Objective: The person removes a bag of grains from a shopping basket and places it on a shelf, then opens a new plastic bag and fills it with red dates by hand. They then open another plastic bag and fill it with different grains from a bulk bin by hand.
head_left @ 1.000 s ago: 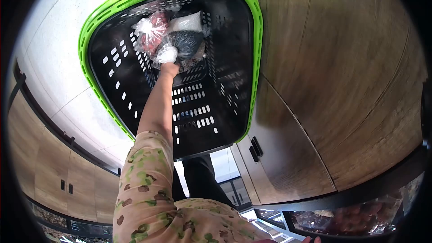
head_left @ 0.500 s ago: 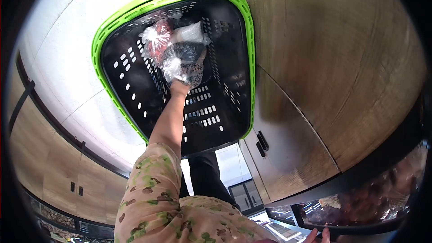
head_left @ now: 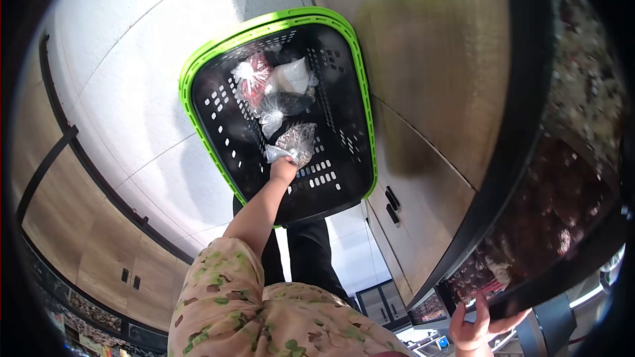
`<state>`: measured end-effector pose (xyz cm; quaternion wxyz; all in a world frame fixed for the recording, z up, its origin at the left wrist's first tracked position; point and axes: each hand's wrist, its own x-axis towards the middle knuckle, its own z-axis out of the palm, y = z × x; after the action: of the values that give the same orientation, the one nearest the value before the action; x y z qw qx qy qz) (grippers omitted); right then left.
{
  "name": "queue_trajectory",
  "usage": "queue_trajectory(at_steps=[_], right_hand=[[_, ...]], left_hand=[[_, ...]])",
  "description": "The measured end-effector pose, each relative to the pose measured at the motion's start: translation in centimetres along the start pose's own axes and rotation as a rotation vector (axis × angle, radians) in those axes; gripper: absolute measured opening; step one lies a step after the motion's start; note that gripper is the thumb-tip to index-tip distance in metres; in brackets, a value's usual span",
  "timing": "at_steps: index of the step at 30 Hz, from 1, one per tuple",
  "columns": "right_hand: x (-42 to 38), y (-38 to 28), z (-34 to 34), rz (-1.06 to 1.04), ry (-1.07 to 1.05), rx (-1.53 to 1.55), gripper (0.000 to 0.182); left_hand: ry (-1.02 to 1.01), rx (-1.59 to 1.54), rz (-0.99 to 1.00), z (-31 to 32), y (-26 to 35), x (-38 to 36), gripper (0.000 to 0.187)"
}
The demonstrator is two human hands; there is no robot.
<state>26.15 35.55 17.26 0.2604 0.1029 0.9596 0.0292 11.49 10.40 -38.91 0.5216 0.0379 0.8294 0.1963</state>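
My left hand [head_left: 284, 169] reaches down into a black basket with a bright green rim [head_left: 370, 158]. Its fingers are closed on the gathered top of a clear plastic bag of small, brownish speckled pieces [head_left: 297, 142]. Farther in lie a bag with dark contents [head_left: 288, 104], a bag with red contents [head_left: 253, 79] and a bag with whitish contents [head_left: 290, 78]. At the lower right, my right hand [head_left: 471, 330] is beside the display counter's dark edge, its fingers apart and nothing visible in them.
Wood-faced cabinets [head_left: 430, 73] with black handles stand close on the basket's right. Above them, a display bin [head_left: 549, 205] holds dark reddish goods. Light floor tiles [head_left: 145, 79] spread to the left, with another wooden counter [head_left: 99, 244] beyond.
My left hand has drawn the speckled bag toward me, away from the other bags. My right hand has come farther into view at the lower right. The view has shifted.
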Motion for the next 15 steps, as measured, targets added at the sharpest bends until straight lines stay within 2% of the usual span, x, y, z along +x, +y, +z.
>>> queue_trajectory(at_steps=[1, 3, 5, 6, 7, 9, 10, 12, 13, 15], right_hand=[[1.5, -0.5, -0.6, 0.006, 0.011, -0.004, 0.043], [7.0, -1.8, -1.9, 0.193, 0.221, -0.010, 0.039], [7.9, -2.1, -2.4, 0.198, 0.271, -0.047, 0.042], [8.1, -2.1, -2.6, 0.179, 0.276, -0.056, 0.043], [8.4, -2.2, -2.6, 0.177, 0.293, -0.071, 0.043], [8.2, -2.2, -2.5, 0.182, 0.296, -0.082, 0.044], [8.2, -2.4, -2.6, 0.204, 0.301, -0.092, 0.045], [8.1, -2.6, -2.9, 0.252, 0.301, -0.060, 0.048], [8.1, -2.6, -2.6, 0.242, 0.330, -0.069, 0.047], [7.9, -2.7, -2.9, 0.255, 0.354, -0.039, 0.041]], left_hand=[[-0.109, -0.049, -0.082, -1.1, 0.9, -0.9, 0.023], [-0.080, -0.057, -0.017, -2.6, 1.9, -3.1, 0.023], [-0.091, -0.045, 0.033, -4.2, 2.7, -5.1, 0.022], [-0.030, 0.001, 0.147, -5.0, 2.9, -6.1, 0.021], [0.091, 0.029, 0.371, -5.4, 2.7, -7.0, 0.019], [-0.200, -0.124, 0.106, -7.1, 3.4, -8.3, 0.019], [-0.253, -0.176, 0.083, -8.7, 4.6, -9.7, 0.020], [-0.329, -0.234, 0.077, -11.7, 6.9, -12.5, 0.020], [-0.301, -0.235, 0.118, -12.9, 8.1, -14.0, 0.014], [-0.323, -0.174, 0.209, -14.8, 9.7, -16.5, 0.014]])
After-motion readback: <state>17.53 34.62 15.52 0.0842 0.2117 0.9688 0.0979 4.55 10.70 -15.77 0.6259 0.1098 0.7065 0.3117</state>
